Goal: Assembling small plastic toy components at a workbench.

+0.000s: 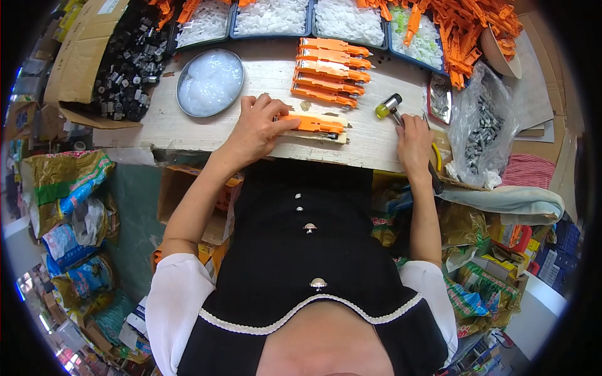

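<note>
An orange plastic tool body (318, 125) lies lengthwise on a pale block (343, 136) near the bench's front edge. My left hand (260, 125) presses and grips its left end, thumb and fingers closed around it. To the right, my right hand (414, 141) is closed on a small hammer (395, 114), whose yellow and dark head rests on the bench beyond my fingers. Its black grip shows below the hand. Yellow-handled pliers (436, 156) lie beside this hand, partly hidden. Several similar orange bodies (331, 72) are lined up beyond the block.
A round dish of clear jelly-like stuff (210, 83) stands at left, beside a cardboard box of black and metal parts (76, 69). Trays of white pieces (271, 19) line the back. Orange parts (464, 31) heap up at back right, above a plastic bag of metal parts (483, 128).
</note>
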Available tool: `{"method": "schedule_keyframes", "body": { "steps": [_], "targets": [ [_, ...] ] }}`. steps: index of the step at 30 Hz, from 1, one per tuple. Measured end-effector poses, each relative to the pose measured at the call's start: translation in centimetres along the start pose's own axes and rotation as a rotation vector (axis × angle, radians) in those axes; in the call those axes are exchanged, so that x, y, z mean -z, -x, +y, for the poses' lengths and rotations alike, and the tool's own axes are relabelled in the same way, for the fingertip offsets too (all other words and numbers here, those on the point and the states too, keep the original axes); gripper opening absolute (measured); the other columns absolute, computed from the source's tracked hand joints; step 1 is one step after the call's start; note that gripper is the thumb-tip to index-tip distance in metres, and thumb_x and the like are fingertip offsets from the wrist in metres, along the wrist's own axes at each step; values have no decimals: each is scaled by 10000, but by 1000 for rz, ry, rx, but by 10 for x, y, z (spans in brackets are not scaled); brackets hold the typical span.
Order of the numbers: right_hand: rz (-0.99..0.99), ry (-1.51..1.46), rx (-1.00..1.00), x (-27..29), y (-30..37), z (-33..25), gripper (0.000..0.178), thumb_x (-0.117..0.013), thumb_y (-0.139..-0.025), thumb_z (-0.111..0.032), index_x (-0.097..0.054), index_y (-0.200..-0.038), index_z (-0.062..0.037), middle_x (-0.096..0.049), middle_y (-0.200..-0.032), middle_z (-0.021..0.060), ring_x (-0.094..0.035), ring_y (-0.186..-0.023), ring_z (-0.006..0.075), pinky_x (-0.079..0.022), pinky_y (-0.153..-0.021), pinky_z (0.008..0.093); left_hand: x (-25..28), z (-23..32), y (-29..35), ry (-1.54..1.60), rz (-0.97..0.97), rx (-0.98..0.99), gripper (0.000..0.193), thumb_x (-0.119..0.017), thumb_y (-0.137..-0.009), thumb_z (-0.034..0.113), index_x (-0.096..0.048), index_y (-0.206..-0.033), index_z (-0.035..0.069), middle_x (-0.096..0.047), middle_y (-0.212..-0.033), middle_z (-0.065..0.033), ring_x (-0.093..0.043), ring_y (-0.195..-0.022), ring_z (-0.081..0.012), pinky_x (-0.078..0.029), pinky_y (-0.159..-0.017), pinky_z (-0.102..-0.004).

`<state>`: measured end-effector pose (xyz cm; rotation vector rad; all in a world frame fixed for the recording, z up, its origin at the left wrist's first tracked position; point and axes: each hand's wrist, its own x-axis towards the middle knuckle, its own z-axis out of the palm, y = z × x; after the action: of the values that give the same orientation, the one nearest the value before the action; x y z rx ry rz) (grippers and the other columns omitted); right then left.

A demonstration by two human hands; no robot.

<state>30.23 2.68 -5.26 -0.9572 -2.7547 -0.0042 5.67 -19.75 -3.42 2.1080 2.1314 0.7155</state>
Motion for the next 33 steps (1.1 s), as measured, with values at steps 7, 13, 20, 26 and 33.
{"method": "schedule_keyframes", "body": {
  "steps": [7, 13, 20, 26, 33],
  "targets": [
    [-4, -664, 127, 44, 4, -54, 168, -533, -834, -68, -536, -992, -11, -537, -783, 153, -555, -680, 332, -430, -578, 384, 12, 10, -7, -196, -196, -39, 580, -559, -652, -52, -588, -1129, 276, -499, -948, -53, -438, -901, -207, -293, -791, -344],
    [-207, -443, 224, 50, -2, -88, 172, -539, -849, -116, -548, -1003, -39, -592, -831, 138, -586, -705, 322, -471, -591, 374, 12, 6, -12, -229, -228, -109, 649, -546, -637, -62, -566, -1166, 313, -470, -909, -50, -431, -881, -216, -310, -774, -344],
    [21, -490, 276, 66, -3, -96, 109, -513, -861, -173, -480, -862, -69, -574, -718, 124, -566, -582, 308, -434, -480, 405, 14, 7, -13, -235, -266, -113, 638, -555, -626, -60, -580, -1151, 300, -466, -902, -47, -430, -878, -215, -315, -753, -339],
    [-237, -165, 294, 59, -6, -93, 107, -522, -850, -178, -478, -865, -81, -535, -640, 103, -553, -525, 293, -422, -445, 387, 16, 11, -16, -222, -311, -74, 586, -545, -639, -63, -609, -1114, 274, -465, -895, -41, -428, -874, -207, -312, -731, -329],
    [-344, -151, 232, 51, -1, -96, 126, -504, -868, -195, -507, -923, -82, -601, -728, 115, -582, -629, 315, -451, -509, 393, 9, -3, -18, 30, -255, -19, 405, -581, -660, -8, -674, -976, 227, -496, -862, -51, -453, -840, -235, -385, -703, -339]
  ]
}}
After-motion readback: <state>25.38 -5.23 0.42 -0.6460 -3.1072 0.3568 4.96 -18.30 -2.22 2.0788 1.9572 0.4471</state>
